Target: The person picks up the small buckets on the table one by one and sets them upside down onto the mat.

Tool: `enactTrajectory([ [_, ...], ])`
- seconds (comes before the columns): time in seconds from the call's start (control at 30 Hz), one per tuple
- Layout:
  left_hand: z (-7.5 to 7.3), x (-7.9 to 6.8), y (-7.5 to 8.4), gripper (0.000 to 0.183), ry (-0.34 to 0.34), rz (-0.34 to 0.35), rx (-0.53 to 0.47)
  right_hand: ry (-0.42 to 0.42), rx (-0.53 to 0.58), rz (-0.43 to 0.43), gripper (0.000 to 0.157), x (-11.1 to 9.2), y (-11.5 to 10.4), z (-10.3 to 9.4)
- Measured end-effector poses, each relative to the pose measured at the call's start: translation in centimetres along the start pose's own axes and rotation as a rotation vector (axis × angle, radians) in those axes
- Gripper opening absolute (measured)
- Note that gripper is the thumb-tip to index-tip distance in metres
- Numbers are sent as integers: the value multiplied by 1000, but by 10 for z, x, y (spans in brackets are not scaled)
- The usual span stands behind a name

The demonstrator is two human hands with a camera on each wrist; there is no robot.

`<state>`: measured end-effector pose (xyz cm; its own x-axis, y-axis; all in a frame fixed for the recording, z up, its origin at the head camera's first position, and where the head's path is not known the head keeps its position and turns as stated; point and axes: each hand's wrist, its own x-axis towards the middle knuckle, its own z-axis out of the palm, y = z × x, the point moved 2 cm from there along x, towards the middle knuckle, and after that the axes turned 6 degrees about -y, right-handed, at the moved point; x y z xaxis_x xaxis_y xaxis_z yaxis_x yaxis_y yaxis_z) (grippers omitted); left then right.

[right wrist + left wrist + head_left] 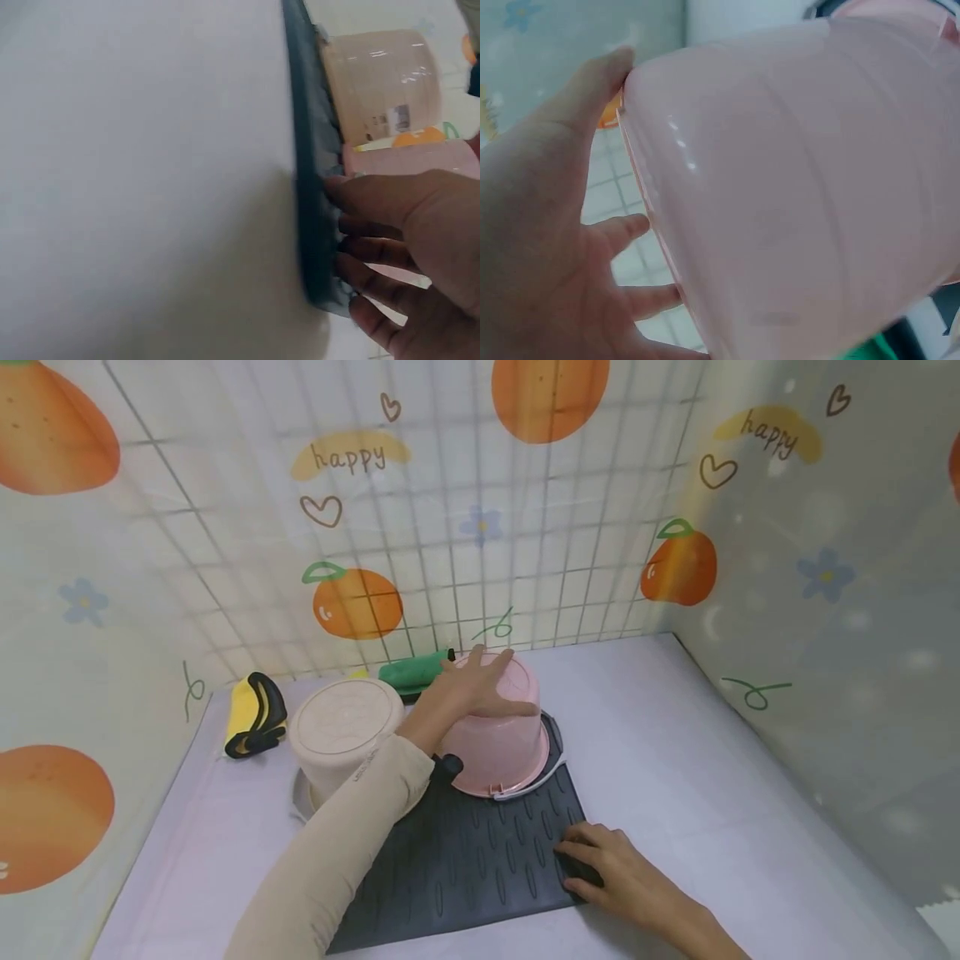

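A pink bucket (495, 752) stands upside down on a dark ridged mat (487, 860). Over its upturned base my left hand (480, 691) lies with fingers spread, the thumb reaching along the front edge. In the left wrist view, fingertips touch the base of the pink bucket (780, 187). At the mat's right edge rests my right hand (618, 872), its fingers loosely bent and the fingertips on the mat's border (307, 217). A cream bucket (341, 727), also upside down, stands left of the pink one, partly behind the left sleeve.
Behind the buckets lies a green bundle (412, 673), and a yellow and black one (255, 714) is at the back left. A grey handle (536, 785) curves around the pink bucket's rim. Printed curtains over a wire grid (450, 552) enclose the white tabletop (675, 777).
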<state>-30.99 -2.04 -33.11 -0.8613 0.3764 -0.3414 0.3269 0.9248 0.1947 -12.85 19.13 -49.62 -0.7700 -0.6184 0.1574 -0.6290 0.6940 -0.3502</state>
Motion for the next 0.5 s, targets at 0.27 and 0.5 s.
enactTrajectory([
  [0.27, 6, -48, -36, 65, 453, 178, -8, 42, 8, 57, 30, 10, 5, -30],
  [0.5, 26, -112, -82, 28, 875, 297, -187, 169, -78, 52, 26, 11, 23, -71],
])
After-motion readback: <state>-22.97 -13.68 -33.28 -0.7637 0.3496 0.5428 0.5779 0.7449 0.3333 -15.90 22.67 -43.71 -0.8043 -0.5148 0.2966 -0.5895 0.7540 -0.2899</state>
